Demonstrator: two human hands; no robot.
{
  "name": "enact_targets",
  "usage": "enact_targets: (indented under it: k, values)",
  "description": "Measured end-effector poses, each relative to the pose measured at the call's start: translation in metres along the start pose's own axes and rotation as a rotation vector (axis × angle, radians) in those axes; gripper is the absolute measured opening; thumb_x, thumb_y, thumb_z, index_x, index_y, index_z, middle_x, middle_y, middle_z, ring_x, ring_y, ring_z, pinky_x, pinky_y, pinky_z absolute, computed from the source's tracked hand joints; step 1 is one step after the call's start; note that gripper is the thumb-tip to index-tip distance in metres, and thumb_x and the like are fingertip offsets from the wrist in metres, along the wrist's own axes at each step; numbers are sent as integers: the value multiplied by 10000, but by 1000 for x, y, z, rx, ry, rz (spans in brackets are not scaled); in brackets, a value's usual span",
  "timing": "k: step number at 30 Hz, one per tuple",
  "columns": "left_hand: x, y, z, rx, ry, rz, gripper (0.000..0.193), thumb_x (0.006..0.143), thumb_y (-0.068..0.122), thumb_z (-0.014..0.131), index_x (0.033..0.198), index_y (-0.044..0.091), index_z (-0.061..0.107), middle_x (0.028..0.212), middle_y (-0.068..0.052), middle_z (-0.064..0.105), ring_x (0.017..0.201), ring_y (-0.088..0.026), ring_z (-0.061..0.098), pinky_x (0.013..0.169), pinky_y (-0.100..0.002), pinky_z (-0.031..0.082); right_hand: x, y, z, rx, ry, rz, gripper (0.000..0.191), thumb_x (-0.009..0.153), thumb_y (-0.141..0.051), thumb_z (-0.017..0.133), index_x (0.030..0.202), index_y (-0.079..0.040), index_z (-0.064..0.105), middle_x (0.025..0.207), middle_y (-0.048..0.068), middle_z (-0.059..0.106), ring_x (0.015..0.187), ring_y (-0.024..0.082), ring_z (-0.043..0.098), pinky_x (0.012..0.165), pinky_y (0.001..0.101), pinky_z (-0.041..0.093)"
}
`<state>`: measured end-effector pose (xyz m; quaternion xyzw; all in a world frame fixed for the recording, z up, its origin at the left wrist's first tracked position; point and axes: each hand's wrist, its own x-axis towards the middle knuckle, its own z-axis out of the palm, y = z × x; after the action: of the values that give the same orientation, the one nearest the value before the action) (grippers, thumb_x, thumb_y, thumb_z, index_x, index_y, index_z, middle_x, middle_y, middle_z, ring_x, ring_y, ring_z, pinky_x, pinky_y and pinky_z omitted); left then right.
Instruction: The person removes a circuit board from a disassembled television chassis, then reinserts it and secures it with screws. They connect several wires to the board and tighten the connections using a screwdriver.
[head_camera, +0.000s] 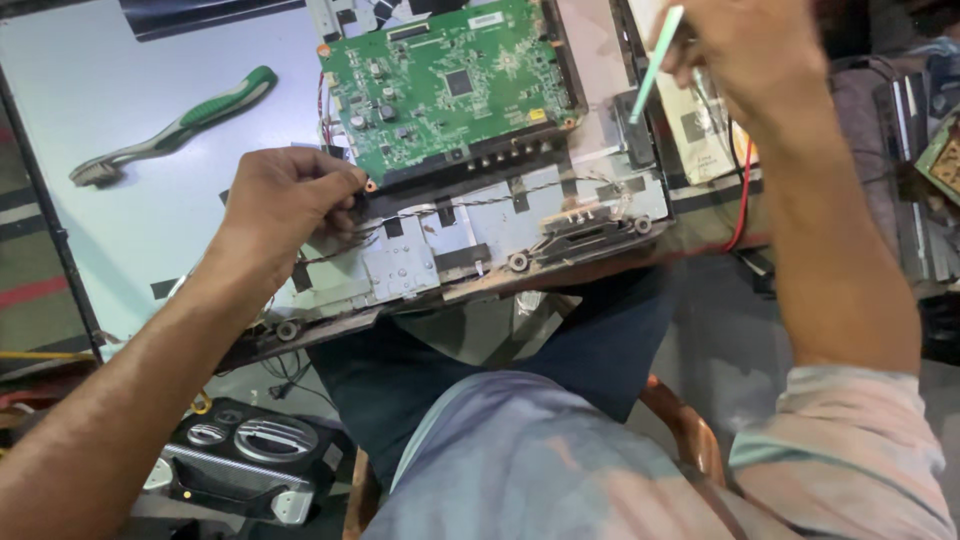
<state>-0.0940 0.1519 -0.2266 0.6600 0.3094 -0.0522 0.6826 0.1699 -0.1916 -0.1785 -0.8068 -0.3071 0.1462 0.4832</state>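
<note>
Lying across the lap: pale opened panel (150, 210), with green circuit board (450, 85) sitting at its upper middle. Left hand (285, 200) pressing at board's lower-left corner, grip pinching dark wires (450, 205). Right hand (745, 50) hovering right of board, grip closing around pale green tool (655, 60); green-handled brush (175, 125) resting left of board.

A green circuit board (450, 85) is seen mounted on the grey metal back panel (420, 262) of an opened flat screen, toward twelve o'clock in the view. The board's lower left corner is touched by the left hand (285, 200), whose fingers are bent down onto the dark connector strip at about ten o'clock from the view's centre. A pale green slim tool (655, 62) is gripped by the right hand (745, 50) at one o'clock, its dark tip pointed down at the panel's right edge. A green-and-white toothbrush (175, 125) is laid on the white sheet (120, 230) at ten o'clock, well apart from both hands. A red wire (742, 205) is seen at three o'clock.
</note>
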Motion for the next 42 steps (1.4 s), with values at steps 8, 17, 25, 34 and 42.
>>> enact_targets:
  k: [8, 17, 25, 34, 42]
  values:
    - [-4, 7, 3, -11, -15, -41, 115, 919, 97, 725, 942, -14, 743, 721, -50, 678, 521, -98, 590, 442, -246, 465, -56, -61, 4, 126, 115, -169, 141, 1215, 39, 463, 1325, 16, 378, 997, 155, 626, 860, 186, 689, 711, 271, 611]
    - [-9, 16, 5, -1, -50, -66, 135, 923, 116, 705, 937, -12, 745, 766, -61, 708, 565, -120, 648, 514, -249, 547, -51, -80, 25, 37, 92, -277, 267, 1207, 48, 505, 1392, 30, 313, 1135, 168, 639, 970, 208, 733, 829, 301, 662]
    - [-14, 23, 3, 146, -48, -62, 171, 951, 158, 703, 953, -6, 752, 780, -70, 723, 605, -118, 679, 520, -251, 534, -87, -84, 30, -84, 32, -337, 226, 1256, 76, 483, 1370, 23, 294, 1101, 185, 569, 994, 230, 718, 867, 304, 668]
    - [-18, 21, 8, 150, -25, 32, 201, 962, 152, 717, 964, -49, 728, 768, -85, 705, 618, -130, 685, 517, -272, 560, -105, -79, 35, -8, 30, -284, 224, 1232, 22, 528, 1309, 29, 318, 1055, 197, 669, 955, 216, 740, 825, 289, 654]
    - [-23, 23, 8, 242, -13, 94, 190, 972, 141, 707, 989, -45, 740, 775, -88, 724, 652, -122, 707, 559, -249, 580, -105, -66, 39, 1, 37, -270, 229, 1220, 42, 525, 1301, 37, 311, 1058, 202, 673, 958, 209, 738, 829, 290, 658]
